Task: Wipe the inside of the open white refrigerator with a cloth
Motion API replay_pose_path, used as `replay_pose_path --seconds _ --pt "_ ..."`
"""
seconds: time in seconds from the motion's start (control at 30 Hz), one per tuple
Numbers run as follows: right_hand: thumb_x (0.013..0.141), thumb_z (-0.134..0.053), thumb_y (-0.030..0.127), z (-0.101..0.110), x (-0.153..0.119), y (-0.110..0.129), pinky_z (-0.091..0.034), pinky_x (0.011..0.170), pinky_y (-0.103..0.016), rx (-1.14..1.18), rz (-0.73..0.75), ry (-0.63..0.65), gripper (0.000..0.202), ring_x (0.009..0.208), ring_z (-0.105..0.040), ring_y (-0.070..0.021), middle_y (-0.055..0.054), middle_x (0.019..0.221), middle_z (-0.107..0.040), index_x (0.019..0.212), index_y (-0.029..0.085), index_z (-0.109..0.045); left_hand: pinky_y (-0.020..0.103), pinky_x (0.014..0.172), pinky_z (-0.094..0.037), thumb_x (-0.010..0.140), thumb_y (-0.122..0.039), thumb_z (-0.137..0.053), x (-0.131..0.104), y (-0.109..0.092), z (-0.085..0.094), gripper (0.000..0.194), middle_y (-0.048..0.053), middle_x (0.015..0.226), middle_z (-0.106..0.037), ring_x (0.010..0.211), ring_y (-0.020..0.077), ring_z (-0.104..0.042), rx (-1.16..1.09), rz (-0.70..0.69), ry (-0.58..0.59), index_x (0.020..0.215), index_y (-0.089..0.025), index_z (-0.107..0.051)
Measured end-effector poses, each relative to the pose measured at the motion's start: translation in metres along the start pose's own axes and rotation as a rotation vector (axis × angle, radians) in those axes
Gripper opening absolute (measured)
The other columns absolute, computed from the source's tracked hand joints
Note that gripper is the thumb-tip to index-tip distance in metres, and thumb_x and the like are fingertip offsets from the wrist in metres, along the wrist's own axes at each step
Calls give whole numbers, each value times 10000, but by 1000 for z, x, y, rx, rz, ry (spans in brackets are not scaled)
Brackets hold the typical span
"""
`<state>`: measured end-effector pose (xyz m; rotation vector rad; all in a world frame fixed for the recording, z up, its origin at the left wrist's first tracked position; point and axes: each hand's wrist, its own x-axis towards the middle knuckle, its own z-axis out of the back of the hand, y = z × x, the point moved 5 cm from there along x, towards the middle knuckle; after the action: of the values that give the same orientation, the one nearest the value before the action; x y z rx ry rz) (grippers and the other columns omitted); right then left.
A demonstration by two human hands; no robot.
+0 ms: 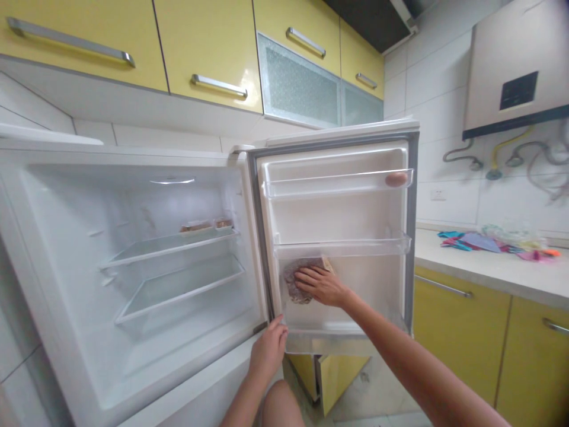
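The refrigerator door stands open, its inner side facing me. Against the inner panel, between the middle and bottom door shelves, my right hand presses a patterned, brownish-purple cloth. Its fingers lie over the cloth and point left. My left hand is lower, its fingers curled at the door's bottom corner on the hinge side, beside the clear bottom door shelf. The clear middle door shelf is just above the cloth. An egg sits at the right end of the top door shelf.
Inside the refrigerator, small food packages rest on the upper glass shelf. Colourful cloths lie on the counter at right. Below the door, a yellow cabinet door hangs open. Yellow cabinets run overhead.
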<state>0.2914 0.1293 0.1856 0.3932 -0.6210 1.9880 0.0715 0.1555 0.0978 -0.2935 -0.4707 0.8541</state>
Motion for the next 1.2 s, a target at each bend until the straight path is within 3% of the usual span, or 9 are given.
replay_pose_path --seconds 0.1,0.3,0.4,0.53,0.7,0.8,0.9,1.07,1.2 --pt "923 -553 243 16 -39 -25 -235 1254 -484 -74 -106 -78 617 1503 -351 -258 -70 1593 -463 1524 296 -423 366 999 -516 974 -228 -416 0 0 1 303 70 1544 -533 1208 233 -671 39 -2 17 1016 -234 -716" --pt "936 -486 344 25 -136 -58 -327 1201 -568 -83 -812 -686 638 1507 -312 -323 -179 1582 -413 1530 156 -346 354 1010 -505 979 -219 -414 3 -1 -2 289 102 1563 -506 1219 226 -663 42 -11 4 1005 -219 -702" --pt "952 -421 381 21 -143 -58 -340 1187 -575 51 -1025 -879 609 1483 -344 -331 -202 1571 -399 1506 136 -360 356 1021 -505 965 -202 -438 5 1 -2 280 102 1543 -530 1215 229 -667 37 -9 -1 1010 -219 -713" --pt "951 -370 365 18 -110 -51 -290 1205 -592 119 -1190 -1013 612 1501 -298 -350 -245 1567 -367 1503 102 -353 381 1060 -499 967 -218 -421 3 7 -6 327 93 1532 -543 1241 240 -655 11 -51 -1 1078 -229 -728" --pt "932 -405 310 -5 -46 -17 -310 1204 -572 150 -1035 -886 576 1499 -301 -339 -217 1588 -355 1478 128 -427 354 1029 -530 981 -316 -401 -4 18 -17 383 85 1582 -481 1115 197 -708 -125 -83 -35 1237 -248 -677" --pt "890 -502 230 -16 -5 15 -313 1213 -564 115 -695 -668 554 1507 -311 -319 -138 1590 -422 1444 220 -508 333 951 -564 975 -339 -403 -6 21 -21 392 109 1594 -460 891 151 -735 -190 -91 -29 1251 -234 -661" --pt "831 -597 165 -23 23 37 -320 1218 -541 78 -331 -396 620 1500 -347 -301 -76 1590 -463 1436 287 -535 333 944 -562 967 -326 -403 -5 21 -19 381 116 1584 -473 921 160 -733 -181 -99 -23 1216 -221 -670" --pt "865 -608 180 -22 5 26 -365 1197 -519 -13 -38 -105 594 1475 -410 -273 -69 1568 -499 1442 303 -540 339 983 -534 957 -288 -416 -5 20 -13 335 80 1579 -488 1057 182 -714 -111 -95 -26 1177 -249 -666" --pt "867 -611 182 -6 -52 -6 -407 1166 -502 -109 -75 -109 589 1438 -464 -272 -71 1535 -539 1440 303 -546 366 941 -540 961 -293 -421 -9 20 -13 336 94 1615 -432 938 176 -728 -73 -96 3 1228 -253 -621"
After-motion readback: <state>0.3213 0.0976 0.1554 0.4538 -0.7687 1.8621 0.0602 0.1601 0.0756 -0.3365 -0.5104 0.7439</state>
